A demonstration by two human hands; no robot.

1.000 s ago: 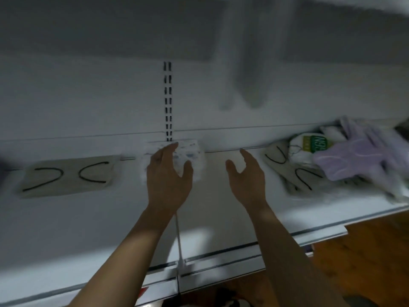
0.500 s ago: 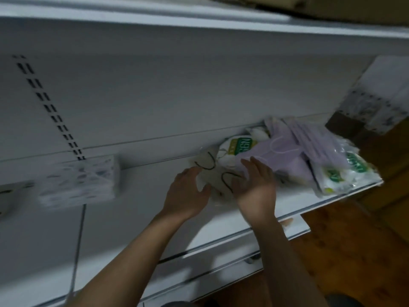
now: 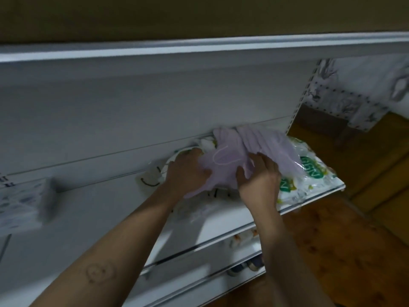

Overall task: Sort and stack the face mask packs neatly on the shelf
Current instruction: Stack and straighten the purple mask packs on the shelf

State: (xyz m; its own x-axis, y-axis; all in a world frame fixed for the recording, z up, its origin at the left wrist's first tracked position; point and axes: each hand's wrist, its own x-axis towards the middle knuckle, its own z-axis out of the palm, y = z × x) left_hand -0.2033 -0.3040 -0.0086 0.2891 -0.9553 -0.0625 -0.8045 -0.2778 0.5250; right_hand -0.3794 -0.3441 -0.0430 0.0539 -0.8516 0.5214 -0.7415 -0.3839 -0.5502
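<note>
A loose heap of face mask packs lies at the right end of the white shelf point(image 3: 223, 220). On top is a lilac mask pack point(image 3: 223, 160), with a second lilac pack point(image 3: 272, 145) behind it. Clear packs with green labels point(image 3: 314, 169) lie underneath, toward the shelf's right end. A beige pack with black ear loops point(image 3: 152, 176) sticks out at the left of the heap. My left hand point(image 3: 188, 173) grips the left edge of the front lilac pack. On its right edge my right hand point(image 3: 259, 178) pinches the same pack.
A stack of white patterned packs point(image 3: 24, 202) sits at the left of the same shelf, blurred. Another shelf board point(image 3: 199, 49) hangs overhead. Lower shelves hold small items. Wooden floor point(image 3: 343, 251) and a patterned cloth point(image 3: 345, 100) lie to the right.
My view swung right from the patterned stack to the heap. Both hands moved right and forward and took hold of the front lilac pack.
</note>
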